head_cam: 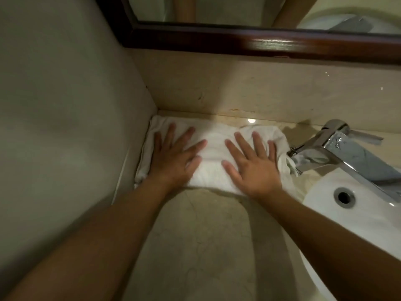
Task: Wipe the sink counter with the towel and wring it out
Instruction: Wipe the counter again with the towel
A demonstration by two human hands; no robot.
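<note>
— At the back corner of the beige marble bench (pixel 201 235), what lies there?
— A white folded cloth towel (pixel 213 168), tight against the grey side wall (pixel 65 105) at nine o'clock.
— And each hand?
— Left hand (pixel 173 157) and right hand (pixel 252 165) both press flat on it, fingers straight and spread, gripping nothing.
— Around it?
— A chrome tap (pixel 347 148) at three o'clock, a white ceramic basin (pixel 338 213) at four, a dark wooden mirror frame (pixel 238 43) at twelve.

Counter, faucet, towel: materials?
Counter: looks like polished beige stone, maybe marble; faint veins, glossy light spot. Faucet: chromed metal, mirror reflections. Towel: soft white cloth, likely cotton; wrinkles under the left hand and right hand.
</note>
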